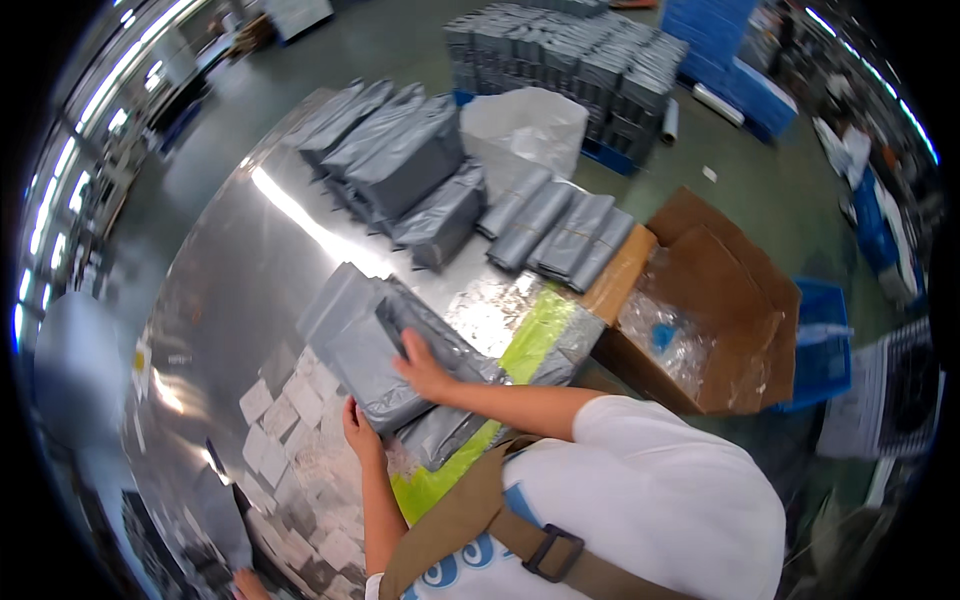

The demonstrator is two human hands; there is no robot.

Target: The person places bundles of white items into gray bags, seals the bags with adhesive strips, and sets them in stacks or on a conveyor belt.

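Head view: on the counter (pixel 215 265), a grey bag (pixel 350 345) lies beneath the right hand (pixel 425 376), grip spread; the left hand (pixel 359 430) meets its six-o'clock edge, grip indeterminable. Packs (pixel 405 165) at twelve o'clock appear done; this one, unfinished.

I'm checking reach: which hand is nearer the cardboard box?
Right. The right hand is on the gray bag, left of the cardboard box; the left hand is farther left, at the bag's near edge.
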